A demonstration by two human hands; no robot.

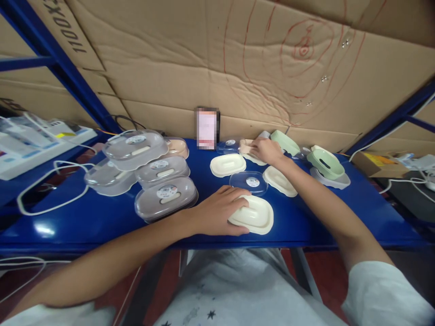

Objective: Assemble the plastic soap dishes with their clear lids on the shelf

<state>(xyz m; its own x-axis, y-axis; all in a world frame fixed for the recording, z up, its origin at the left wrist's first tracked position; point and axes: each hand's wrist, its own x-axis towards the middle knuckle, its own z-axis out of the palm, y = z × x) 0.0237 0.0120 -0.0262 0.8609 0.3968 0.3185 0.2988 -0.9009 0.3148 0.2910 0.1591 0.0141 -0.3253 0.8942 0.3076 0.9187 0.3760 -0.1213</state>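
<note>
My left hand (222, 210) is closed round the left end of a cream soap dish (260, 213) near the table's front edge, its thumb on the near side. Farther back, my right hand (267, 150) reaches across with bent fingers gripping a beige soap dish (245, 147); the fingertips are partly hidden. Between the hands lie a clear lid (252, 182) with a round label and another cream dish (227, 164). One more cream dish (280, 181) rests under my right forearm. A second clear lid (228, 146) sits beside the beige dish.
Lidded grey soap boxes (166, 198) are piled on the left of the blue table (210, 233). Green dishes (325, 163) stand at the right. A phone (207, 129) leans against the cardboard wall (163, 72). A white cable (20, 199) loops at the left.
</note>
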